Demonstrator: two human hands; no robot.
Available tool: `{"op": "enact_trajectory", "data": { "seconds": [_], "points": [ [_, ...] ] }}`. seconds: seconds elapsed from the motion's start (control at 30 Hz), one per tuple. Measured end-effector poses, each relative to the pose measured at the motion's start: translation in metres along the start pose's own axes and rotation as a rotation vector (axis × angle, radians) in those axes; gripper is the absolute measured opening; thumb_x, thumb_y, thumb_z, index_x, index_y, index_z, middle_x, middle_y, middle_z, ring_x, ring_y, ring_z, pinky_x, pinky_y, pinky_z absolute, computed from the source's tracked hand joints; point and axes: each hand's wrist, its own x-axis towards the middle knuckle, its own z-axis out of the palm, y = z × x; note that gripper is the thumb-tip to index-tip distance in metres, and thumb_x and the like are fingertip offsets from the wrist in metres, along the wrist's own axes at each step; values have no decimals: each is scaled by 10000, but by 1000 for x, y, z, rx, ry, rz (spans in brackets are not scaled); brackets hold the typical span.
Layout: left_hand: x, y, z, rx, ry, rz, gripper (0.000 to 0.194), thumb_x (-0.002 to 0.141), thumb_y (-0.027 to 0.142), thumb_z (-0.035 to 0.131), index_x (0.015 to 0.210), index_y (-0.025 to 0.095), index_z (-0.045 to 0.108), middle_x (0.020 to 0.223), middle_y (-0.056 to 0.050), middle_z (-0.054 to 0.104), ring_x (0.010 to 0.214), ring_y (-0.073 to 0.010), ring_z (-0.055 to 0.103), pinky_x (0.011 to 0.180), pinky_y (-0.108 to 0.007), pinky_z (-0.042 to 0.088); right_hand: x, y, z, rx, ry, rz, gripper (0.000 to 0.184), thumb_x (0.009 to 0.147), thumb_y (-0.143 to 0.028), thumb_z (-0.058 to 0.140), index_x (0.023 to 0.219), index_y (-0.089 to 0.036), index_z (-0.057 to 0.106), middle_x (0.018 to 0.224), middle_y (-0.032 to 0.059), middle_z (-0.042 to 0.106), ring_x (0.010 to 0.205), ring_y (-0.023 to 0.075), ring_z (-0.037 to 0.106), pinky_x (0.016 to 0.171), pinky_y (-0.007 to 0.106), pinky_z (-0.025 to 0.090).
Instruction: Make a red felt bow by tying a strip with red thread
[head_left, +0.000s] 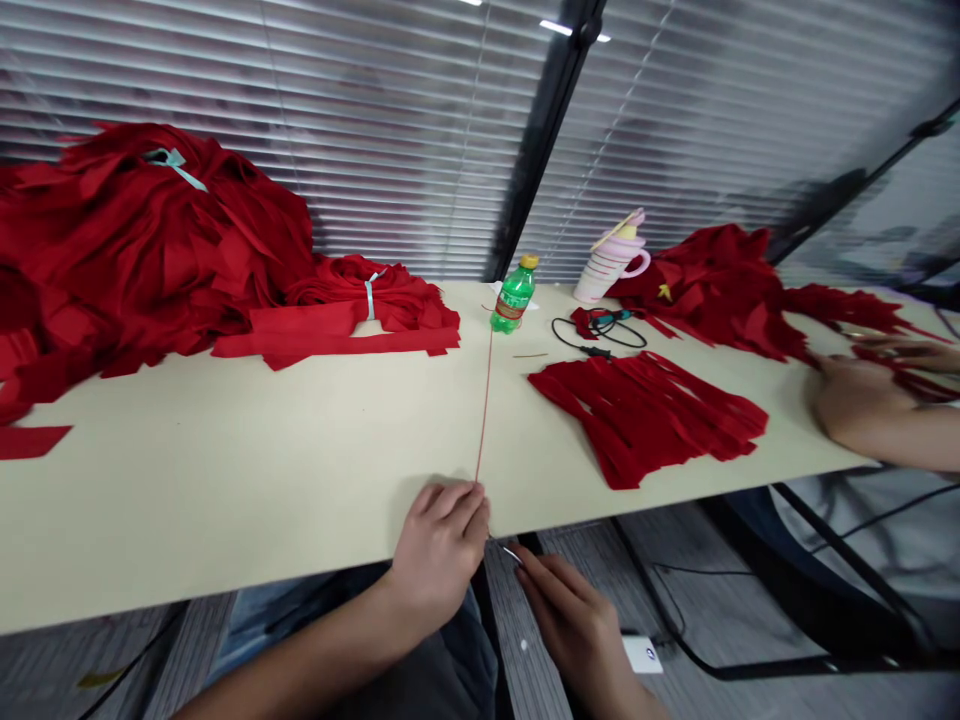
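- The left hand point(439, 555) rests at the near edge of the table point(225, 480), its fingers point(450, 505) curled together over the end of a red thread point(484, 420).
- The red thread runs in a straight line away from those fingers, across the pale tabletop towards the green bottle point(514, 297).
- The right hand point(570, 625) sits just below the table edge, beside the left hand. Its fingers point(536, 575) are together, with a thin metal sliver point(511, 553) at their tips. It is too small to tell what the sliver is.
- A flat piece of red cut strips point(645, 420) lies on the table, to the right of the red thread and well apart from both hands.
- A black cable point(592, 335) lies coiled between the green bottle and a large red heap point(712, 295), which carries a small yellow star point(664, 292).
- A white and pink cup point(611, 265) stands behind the cable, beside the large red heap.
- At the left, a big pile of red strips point(142, 250) sits next to a red bundle point(360, 300) bound with a pale blue band point(370, 295).
- At the right edge, a co-worker's 2 hands point(870, 385) touch loose red strips point(900, 370), their fingers spread slightly apart.
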Motion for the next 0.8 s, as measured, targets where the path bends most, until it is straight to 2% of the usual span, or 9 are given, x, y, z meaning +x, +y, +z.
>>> {"op": "enact_trajectory", "data": {
  "seconds": [0.33, 0.8],
  "points": [
    [0, 0, -2, 17, -36, 10, 184, 893, 226, 564, 1043, 126, 601, 1101, -72, 622, 1032, -196, 590, 851, -381, 504, -3, -3, 7, -32, 53, 13, 298, 909, -134, 480, 1184, -179, 584, 850, 60, 632, 703, 125, 649, 646, 183, 540],
    [2, 2, -3, 39, -14, 9, 157, 891, 211, 566, 1016, 121, 599, 1069, -68, 622, 992, -187, 604, 810, -361, 530, -19, 19, 31, -37, 101, -36, 543, 898, -44, 431, 1396, -256, 400, 953, 75, 619, 820, 151, 648, 729, 238, 555]
  ]
}}
